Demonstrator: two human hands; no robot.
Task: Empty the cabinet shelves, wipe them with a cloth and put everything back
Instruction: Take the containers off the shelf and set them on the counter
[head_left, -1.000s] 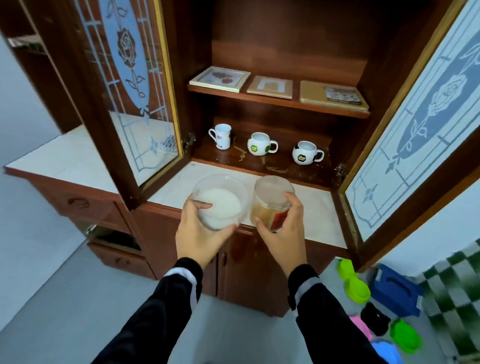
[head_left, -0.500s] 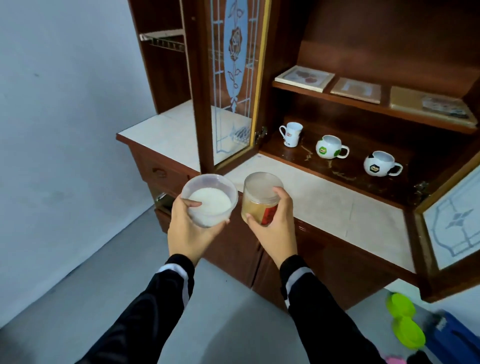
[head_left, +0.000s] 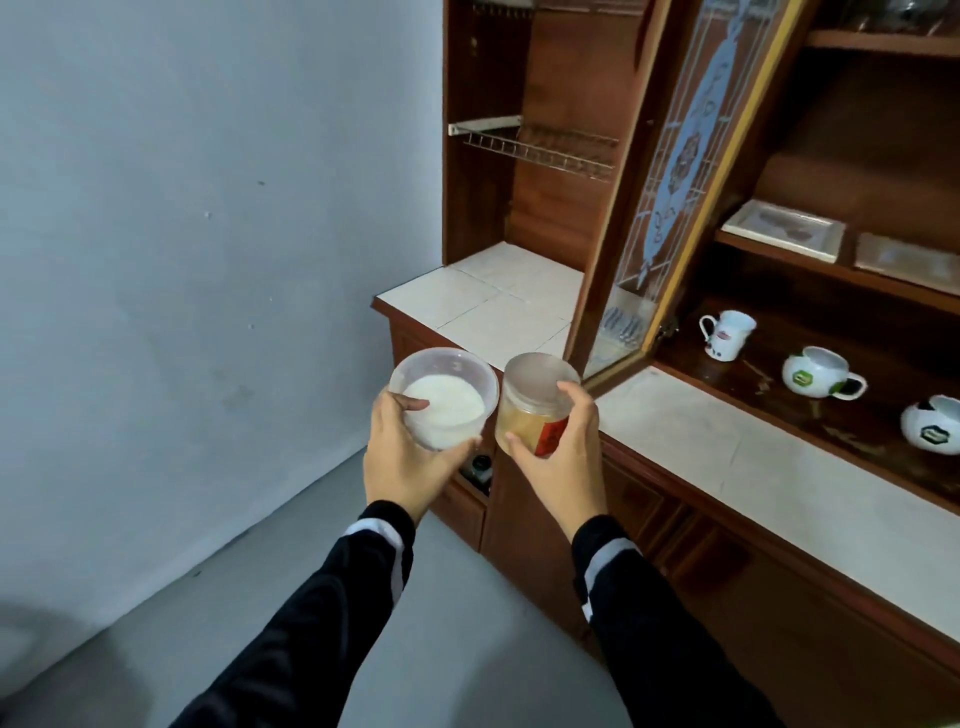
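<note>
My left hand (head_left: 402, 457) grips a clear round plastic tub (head_left: 447, 395) holding something white, thumb over its rim. My right hand (head_left: 558, 457) grips a clear jar (head_left: 535, 400) with a frosted lid, brownish contents and a red label. Both are held in the air in front of the left end of the white tiled counter (head_left: 498, 306). On the lower cabinet shelf (head_left: 831, 415) stand three mugs: a white one (head_left: 727, 335), a round one with a green logo (head_left: 818, 371) and a ball-patterned one (head_left: 935, 431). Flat framed pictures (head_left: 784, 228) lie on the shelf above.
The open glass cabinet door (head_left: 670, 192) juts out just right of the jar. A wire dish rack (head_left: 540, 148) hangs in the left compartment. A blue-grey wall (head_left: 208, 234) is to the left, grey floor (head_left: 467, 649) below. A partly open drawer (head_left: 475, 475) sits under the counter.
The view has swung left. Both hands have carried the tub and the jar leftward, from in front of the mug shelf toward the counter's left end. The grips are unchanged.
</note>
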